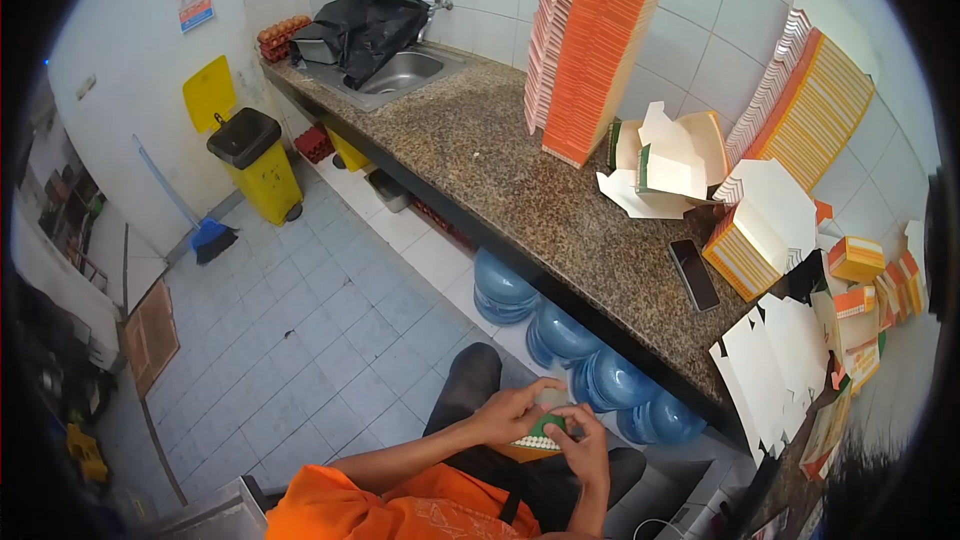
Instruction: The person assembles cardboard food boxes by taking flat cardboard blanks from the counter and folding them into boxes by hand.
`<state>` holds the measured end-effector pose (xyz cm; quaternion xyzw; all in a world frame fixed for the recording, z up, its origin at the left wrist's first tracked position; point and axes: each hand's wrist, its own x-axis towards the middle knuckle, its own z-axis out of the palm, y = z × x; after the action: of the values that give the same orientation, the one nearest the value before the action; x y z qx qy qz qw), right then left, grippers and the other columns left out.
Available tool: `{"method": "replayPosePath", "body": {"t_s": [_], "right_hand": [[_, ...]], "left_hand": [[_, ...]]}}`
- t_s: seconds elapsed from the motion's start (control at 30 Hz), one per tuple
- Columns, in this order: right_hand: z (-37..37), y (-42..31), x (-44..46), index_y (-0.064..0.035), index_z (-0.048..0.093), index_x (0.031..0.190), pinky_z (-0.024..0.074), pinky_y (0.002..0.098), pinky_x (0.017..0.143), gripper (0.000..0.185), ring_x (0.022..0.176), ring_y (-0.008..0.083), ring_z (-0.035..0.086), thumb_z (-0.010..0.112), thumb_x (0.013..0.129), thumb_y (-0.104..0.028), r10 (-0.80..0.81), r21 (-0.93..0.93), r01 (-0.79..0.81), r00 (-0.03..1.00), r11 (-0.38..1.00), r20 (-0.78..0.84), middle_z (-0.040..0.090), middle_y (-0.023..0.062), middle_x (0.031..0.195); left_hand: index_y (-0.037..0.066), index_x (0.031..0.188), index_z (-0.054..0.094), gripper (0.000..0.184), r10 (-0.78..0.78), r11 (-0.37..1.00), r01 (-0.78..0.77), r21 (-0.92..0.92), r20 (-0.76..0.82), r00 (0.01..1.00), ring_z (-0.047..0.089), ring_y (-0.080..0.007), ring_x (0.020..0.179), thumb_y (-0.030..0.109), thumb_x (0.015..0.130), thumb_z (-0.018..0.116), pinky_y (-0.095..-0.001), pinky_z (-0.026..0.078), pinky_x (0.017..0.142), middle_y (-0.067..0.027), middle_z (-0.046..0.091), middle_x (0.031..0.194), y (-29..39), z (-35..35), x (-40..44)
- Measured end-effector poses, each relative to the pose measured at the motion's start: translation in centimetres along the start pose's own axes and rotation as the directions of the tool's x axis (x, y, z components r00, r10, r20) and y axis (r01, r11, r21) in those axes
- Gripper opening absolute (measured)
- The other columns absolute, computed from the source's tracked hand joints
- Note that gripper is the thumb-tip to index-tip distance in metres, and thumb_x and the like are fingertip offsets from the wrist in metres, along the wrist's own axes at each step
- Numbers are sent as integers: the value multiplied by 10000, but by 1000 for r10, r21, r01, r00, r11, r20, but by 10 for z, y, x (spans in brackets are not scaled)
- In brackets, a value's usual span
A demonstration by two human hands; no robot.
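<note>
Over the lap, my left hand (pixel 512 414) and my right hand (pixel 583 445) are both at a small carton (pixel 537 443) with green, white and yellow-orange parts. My left hand is on its far left side, with fingers bent over the top. The thumb and fingers of my right hand pinch the green part at its right. Both hands partly cover the carton, so its full shape is hidden.
Tall stacks of orange cartons (pixel 603 50), opened white-lined boxes (pixel 670 165), a phone (pixel 694 275) and flat white cartons (pixel 770 370) lie on the granite counter (pixel 500 170). Blue water bottles (pixel 612 380) stand beneath. A yellow bin (pixel 262 178) and a broom (pixel 210 238) are at left.
</note>
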<state>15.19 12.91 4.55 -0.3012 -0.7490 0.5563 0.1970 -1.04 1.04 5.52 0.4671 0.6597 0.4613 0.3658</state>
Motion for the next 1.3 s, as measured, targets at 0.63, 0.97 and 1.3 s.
{"method": "replayPosePath", "body": {"t_s": [0.63, 0.97, 1.3], "right_hand": [[29, -39, -7, -8, 539, 1203, 422, 480, 927, 879, 1014, 357, 521, 925, 566, -473, -442, -562, 423, 890, 710, 112, 540, 152, 1039], [8, 67, -18, 43, 505, 1345, 418, 375, 998, 505, 1149, 271, 575, 496, 1048, -366, 210, 292, -97, 898, 952, -388, 611, 172, 1247], [1, 44, 1, 49, 656, 1212, 452, 358, 975, 376, 1051, 246, 617, 653, 965, -235, -144, 515, 84, 987, 853, 77, 653, 116, 1097]], "left_hand": [[142, 1342, 462, 378, 41, 997, -50, -61, -137, 990, 623, -225, 546, 177, 982, 570, -359, 435, 526, -87, 614, 620, 5, -11, 9], [12, 1379, 459, 563, 46, 741, 112, -662, 217, 975, 636, -114, 918, 337, 966, 659, -270, 530, 786, -42, 675, 1025, -58, -61, -8], [21, 1246, 630, 330, -2, 993, 53, -102, 446, 895, 688, -140, 735, 134, 937, 648, -291, 522, 606, -115, 718, 876, -34, -16, -26]]}}
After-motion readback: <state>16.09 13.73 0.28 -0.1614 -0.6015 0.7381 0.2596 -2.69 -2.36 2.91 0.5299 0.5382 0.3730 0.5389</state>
